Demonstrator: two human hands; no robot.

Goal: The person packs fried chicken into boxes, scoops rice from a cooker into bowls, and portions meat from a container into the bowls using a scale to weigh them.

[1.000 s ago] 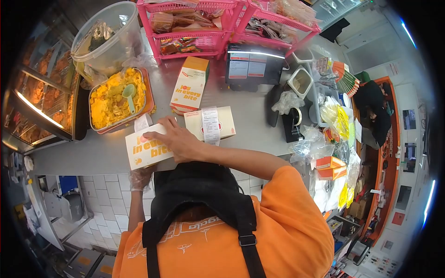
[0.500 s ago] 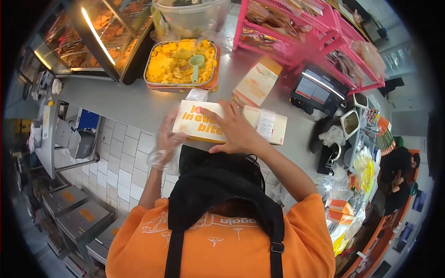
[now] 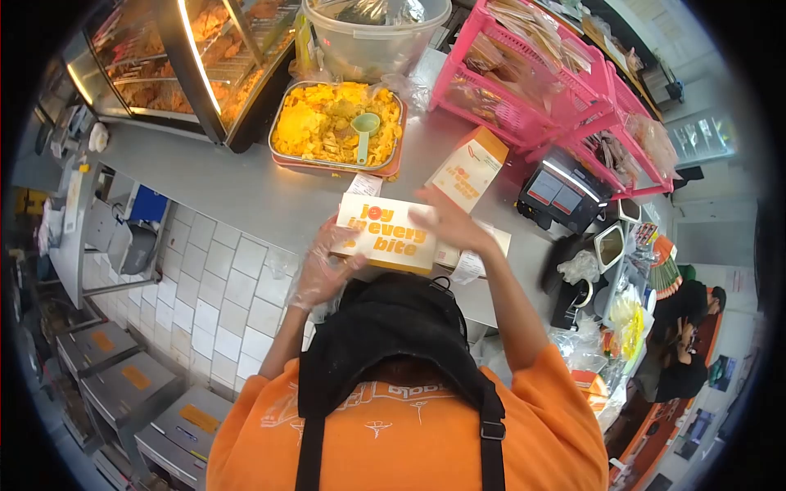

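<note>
**Gloved left hand steadies a printed takeaway box**

The left hand point(image 3: 327, 266), in a clear plastic glove, grips the left end of the "joy in every bite" box point(image 3: 389, 233), probably to steady it. The right hand point(image 3: 446, 225) is at the box's right end, fingers blurred; whether it grips, touches or merely hovers cannot be told. Between the hands, a printed receipt point(image 3: 364, 184) shows past the box's far edge. Just beyond the right hand is a carton point(image 3: 471, 176) with matching lettering; partly hidden by the right forearm is another box point(image 3: 498, 240), a slip point(image 3: 469, 268) beside it, perhaps to identify it. Farther beyond the left hand, a green scoop point(image 3: 365, 127) rests in yellow food point(image 3: 307, 119), likely kept handy for serving.
</note>
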